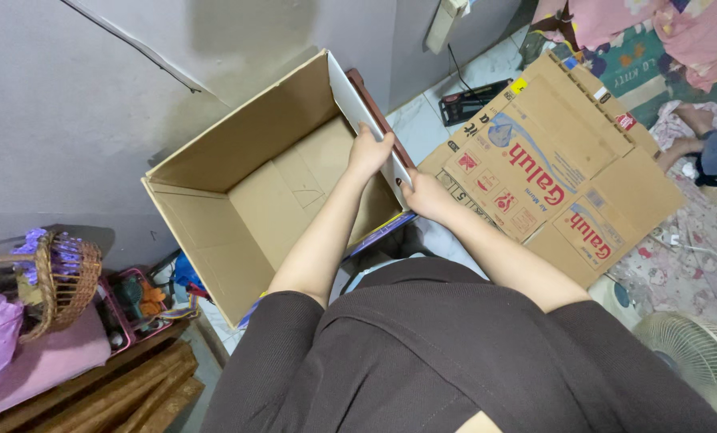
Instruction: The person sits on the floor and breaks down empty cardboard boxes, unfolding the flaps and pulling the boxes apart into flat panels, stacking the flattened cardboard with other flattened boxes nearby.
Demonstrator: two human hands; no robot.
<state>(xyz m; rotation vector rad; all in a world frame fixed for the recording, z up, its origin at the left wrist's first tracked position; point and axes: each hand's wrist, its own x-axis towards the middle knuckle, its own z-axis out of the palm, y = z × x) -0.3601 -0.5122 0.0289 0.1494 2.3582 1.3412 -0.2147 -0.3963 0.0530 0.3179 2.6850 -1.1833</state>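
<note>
Grey wall (70,104) backed the scene, tiled floor (422,120) below it. Open box (254,192) stood against the wall, flaps up, inside bare as far as visible.

Progress, judged: a flat white panel (358,108) sat on edge along the box's right wall, upper end sticking above the rim, lower end at the hands. Looked partway in, not yet seated or let go. Nothing else was packed.

Left hand (368,152): fingers curled over the panel's edge at the box rim, closed on it. Right hand (424,195): gripped the panel's lower end from outside the box, thumb on top, fingers wrapped under and mostly hidden, so exact closure couldn't be read.

Nearby: a flattened carton (559,160) lay on the floor just right of the box, a wicker basket (62,281) sat at far left, a fan (695,361) at bottom right. Another person's foot (695,120) showed at the right edge, well apart.
</note>
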